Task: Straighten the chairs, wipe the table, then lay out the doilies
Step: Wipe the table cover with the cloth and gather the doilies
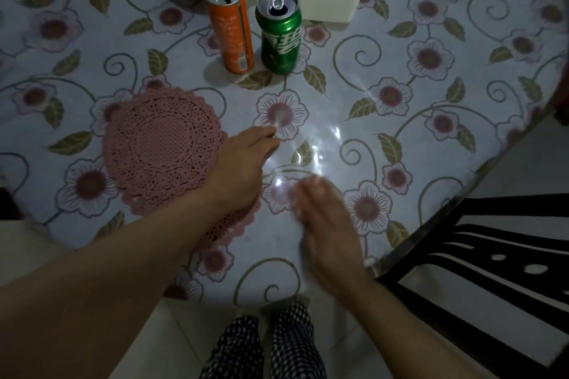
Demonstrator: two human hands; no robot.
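While left hand (243, 163) overlaps pink doilies (160, 148), right hand (320, 224) apart.

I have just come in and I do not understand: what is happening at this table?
A person is laying out pink doilies on the flowered table. The left hand lies over the right edge of the doily stack. The right hand is beside it over bare cloth, blurred, holding nothing I can see. Behind stand an orange can and a green can, both open. A dark chair is at the right.
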